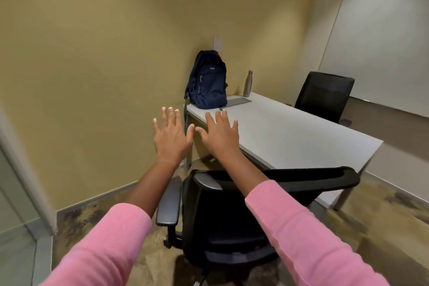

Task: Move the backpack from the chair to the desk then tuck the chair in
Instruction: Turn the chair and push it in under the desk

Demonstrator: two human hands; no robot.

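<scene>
A navy blue backpack (207,81) stands upright on the far left corner of the white desk (290,132), against the yellow wall. A black office chair (222,213) with armrests is right below me, its back toward me and its seat facing the desk's near edge. My left hand (171,134) and my right hand (220,134) are stretched out side by side above the chair, palms down, fingers spread, holding nothing. Both hover in the air short of the backpack and touch neither it nor the chair.
A metal bottle (248,83) stands on the desk right of the backpack, beside a grey flat pad (238,101). A second black chair (323,95) sits at the desk's far side. A glass door frame (25,169) is at left. The floor is patterned carpet.
</scene>
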